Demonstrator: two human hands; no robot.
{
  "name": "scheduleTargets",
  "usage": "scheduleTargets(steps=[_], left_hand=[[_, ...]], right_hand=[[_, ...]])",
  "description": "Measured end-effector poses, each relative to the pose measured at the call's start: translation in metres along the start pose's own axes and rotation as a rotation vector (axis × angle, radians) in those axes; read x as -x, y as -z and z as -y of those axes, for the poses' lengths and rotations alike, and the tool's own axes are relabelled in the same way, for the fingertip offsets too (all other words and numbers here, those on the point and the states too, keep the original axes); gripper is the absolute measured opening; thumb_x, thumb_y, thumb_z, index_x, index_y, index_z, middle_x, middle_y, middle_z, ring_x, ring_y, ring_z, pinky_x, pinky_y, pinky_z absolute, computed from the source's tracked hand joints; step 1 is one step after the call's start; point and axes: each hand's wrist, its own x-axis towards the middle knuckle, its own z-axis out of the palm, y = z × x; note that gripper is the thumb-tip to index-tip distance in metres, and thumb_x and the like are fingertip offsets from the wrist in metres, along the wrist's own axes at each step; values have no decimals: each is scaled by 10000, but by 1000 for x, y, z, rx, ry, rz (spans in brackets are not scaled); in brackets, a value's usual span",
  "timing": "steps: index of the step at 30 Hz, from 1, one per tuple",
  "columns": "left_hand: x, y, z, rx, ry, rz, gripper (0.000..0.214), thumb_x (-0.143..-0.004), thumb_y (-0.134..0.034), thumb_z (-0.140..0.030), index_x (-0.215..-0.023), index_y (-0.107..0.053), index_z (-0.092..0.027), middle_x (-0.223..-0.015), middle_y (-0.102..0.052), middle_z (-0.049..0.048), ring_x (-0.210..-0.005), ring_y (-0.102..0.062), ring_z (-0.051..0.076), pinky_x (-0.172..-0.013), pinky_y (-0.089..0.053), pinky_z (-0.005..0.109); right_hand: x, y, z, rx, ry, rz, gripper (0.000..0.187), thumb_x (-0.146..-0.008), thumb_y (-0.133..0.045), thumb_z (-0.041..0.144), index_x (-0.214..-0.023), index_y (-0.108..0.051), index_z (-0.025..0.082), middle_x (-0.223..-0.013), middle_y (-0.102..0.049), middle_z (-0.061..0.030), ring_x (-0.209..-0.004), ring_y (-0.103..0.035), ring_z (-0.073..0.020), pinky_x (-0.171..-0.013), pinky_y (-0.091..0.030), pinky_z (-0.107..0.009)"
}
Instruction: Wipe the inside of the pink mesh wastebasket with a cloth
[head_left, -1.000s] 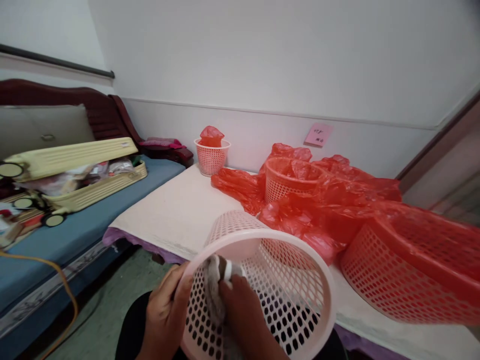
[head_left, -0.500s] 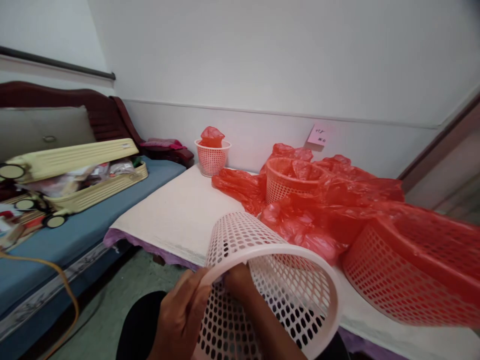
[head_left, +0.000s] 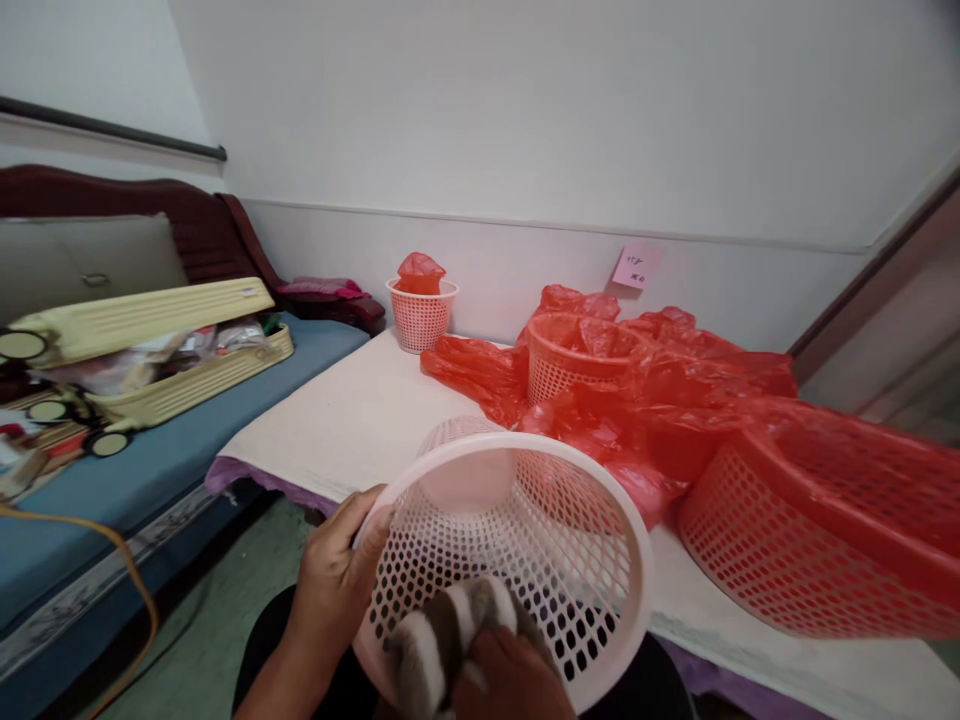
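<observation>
Pink perforated basket: lower centre of frame, mouth facing me. My left hand: clamped on its left rim. My right hand: gripping striped cloth, shifted from left inner wall to lower; wiping apparently progresses around.

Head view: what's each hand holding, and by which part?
The left hand grips the pale pink basket by its rim; the right hand holds a striped cloth by its bunched folds.

Looks onto white walls, dark bar at left, greenish floor below. Has a blue-covered bed with dark-red headboard at left, white-topped table with purple edging by the wall. Softly, evenly lit.
</observation>
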Motion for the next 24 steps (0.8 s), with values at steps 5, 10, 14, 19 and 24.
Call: scheduleTargets(steps=[5, 10, 14, 19, 24], left_hand=[[-6, -1, 3, 20, 20, 38, 285, -934, -544, -347, -1174, -670, -260, -1077, -713, 5, -969, -625, 140, -843, -442, 227], [-12, -7, 2, 39, 10, 93, 282, -944, -523, -352, -1167, -663, -252, -1054, -697, 14, -979, -621, 149, -857, -442, 254], [-15, -5, -4, 42, 16, 91, 267, -939, -526, -361, -1127, -670, -239, -1007, -686, 14, -962, -620, 156, -850, -442, 263], [-1, 0, -10, 28, 77, 21, 272, -918, -550, -388, -1123, -657, -244, -996, -658, 11, -920, -599, 162, -815, -436, 266], [34, -12, -4, 88, 270, -104, 319, -939, -493, -428, -1189, -613, -270, -1165, -661, 14, -1093, -586, 177, -915, -444, 259]], right_hand=[[-8, -1, -8, 300, 235, -156, 83, -794, -676, 266, -749, -607, 280, -703, -622, -7, -660, -565, -213, -603, -409, -329], [-5, -29, -4, 390, 158, -247, 131, -880, -545, 292, -989, -616, 278, -869, -684, -39, -734, -605, -253, -661, -447, -387], [3, -46, -7, 373, 179, -230, 163, -907, -523, 261, -1049, -601, 239, -868, -665, -66, -739, -605, -247, -687, -464, -395], [-8, -43, 5, 228, 155, -179, 199, -906, -521, 222, -1087, -603, 240, -845, -658, -62, -728, -617, -230, -654, -492, -344], [-38, -24, 32, -239, -127, 34, 293, -923, -493, 220, -1192, -597, 269, -1082, -691, -72, -987, -654, -228, -836, -521, -333]])
